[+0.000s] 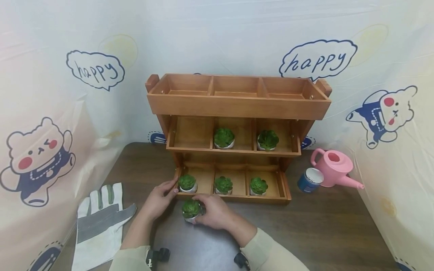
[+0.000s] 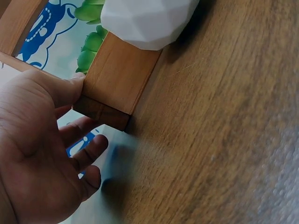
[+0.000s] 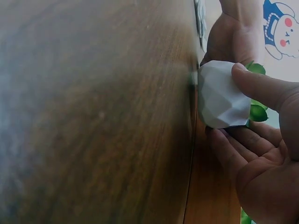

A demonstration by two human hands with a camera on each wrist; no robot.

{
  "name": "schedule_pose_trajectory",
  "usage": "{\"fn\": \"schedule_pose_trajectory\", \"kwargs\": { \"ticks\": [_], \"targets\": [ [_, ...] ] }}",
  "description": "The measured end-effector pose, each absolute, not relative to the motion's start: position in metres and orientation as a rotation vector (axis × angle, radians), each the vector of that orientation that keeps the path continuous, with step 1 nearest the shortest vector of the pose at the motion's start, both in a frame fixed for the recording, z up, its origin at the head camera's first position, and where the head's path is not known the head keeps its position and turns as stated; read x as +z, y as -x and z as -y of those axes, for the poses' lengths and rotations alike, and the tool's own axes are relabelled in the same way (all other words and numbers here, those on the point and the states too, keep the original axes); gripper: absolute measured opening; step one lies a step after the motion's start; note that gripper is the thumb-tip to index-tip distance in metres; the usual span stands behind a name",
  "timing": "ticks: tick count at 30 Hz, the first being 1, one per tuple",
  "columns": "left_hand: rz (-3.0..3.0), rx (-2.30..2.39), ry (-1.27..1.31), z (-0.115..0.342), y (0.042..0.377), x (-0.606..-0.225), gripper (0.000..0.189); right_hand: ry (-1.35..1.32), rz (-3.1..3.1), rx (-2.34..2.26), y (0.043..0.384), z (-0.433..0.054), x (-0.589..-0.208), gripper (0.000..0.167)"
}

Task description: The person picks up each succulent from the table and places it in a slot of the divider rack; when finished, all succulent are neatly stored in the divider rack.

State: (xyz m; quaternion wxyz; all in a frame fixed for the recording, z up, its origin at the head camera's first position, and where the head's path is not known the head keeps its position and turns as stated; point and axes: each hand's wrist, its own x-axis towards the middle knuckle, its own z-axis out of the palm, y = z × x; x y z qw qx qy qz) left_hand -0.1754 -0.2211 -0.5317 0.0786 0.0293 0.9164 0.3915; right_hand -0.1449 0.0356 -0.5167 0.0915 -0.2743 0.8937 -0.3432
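Note:
A three-tier wooden planter shelf [image 1: 237,107] stands against the back wall. At the left corner of its lowest tray, my left hand [image 1: 157,201] pinches the wood between thumb and forefinger; the other fingers hang loosely curled in the left wrist view. My right hand [image 1: 217,212] holds a small potted succulent [image 1: 190,208] in front of that corner. Thumb and fingers grip its white faceted pot [image 3: 222,95]; whether the base touches the table cannot be told. Three similar succulents sit in the lowest tray, the left one [image 1: 187,182] beside my left hand.
Two more succulents fill the middle [image 1: 224,137] and right [image 1: 268,140] compartments of the middle tray. A pink watering can [image 1: 333,165] and a blue tin [image 1: 310,180] stand right of the shelf. A white-and-grey work glove [image 1: 100,222] lies at the left on the table [image 1: 305,233].

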Motion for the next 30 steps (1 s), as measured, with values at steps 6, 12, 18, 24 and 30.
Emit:
{"fn": "schedule_pose_trajectory", "kwargs": {
  "ticks": [6,12,18,24,30],
  "targets": [
    [-2.747,1.177,-0.093,0.220,0.175,-0.530,0.055,0.792,-2.658,-1.069,0.143,-0.040,-0.513,0.068],
    [-2.761,1.206,-0.105,0.220,0.175,-0.531,0.053,0.775,-2.654,-1.113,0.143,-0.044,-0.502,0.067],
    [-2.764,1.213,-0.101,0.220,0.176,-0.533,0.053,0.786,-2.668,-1.129,0.143,-0.047,-0.492,0.066],
    [-2.762,1.201,-0.100,0.221,0.175,-0.533,0.053,0.793,-2.675,-1.146,0.142,-0.048,-0.482,0.066],
    [-2.754,1.194,-0.086,0.221,0.176,-0.533,0.053,0.830,-2.688,-1.165,0.141,-0.050,-0.472,0.066]
  ]
}}
